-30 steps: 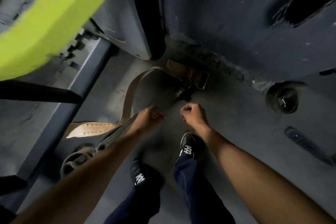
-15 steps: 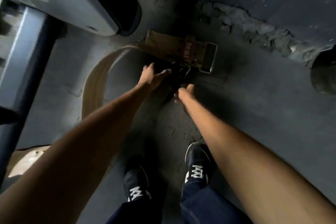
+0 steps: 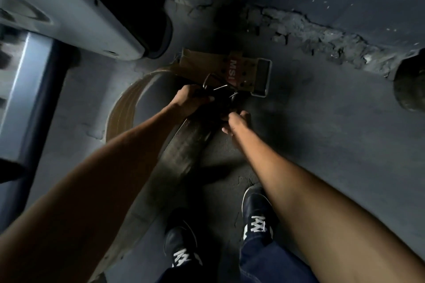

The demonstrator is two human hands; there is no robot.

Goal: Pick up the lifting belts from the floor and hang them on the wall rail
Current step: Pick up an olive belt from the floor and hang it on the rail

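Since half a second ago the dark belt (image 3: 184,151) has been gathered at its buckle end on the floor (image 3: 322,145): left hand (image 3: 188,101) clenched around it, right hand (image 3: 236,122) pinching it. Two belts: the tan belt (image 3: 207,64) lies just beyond.
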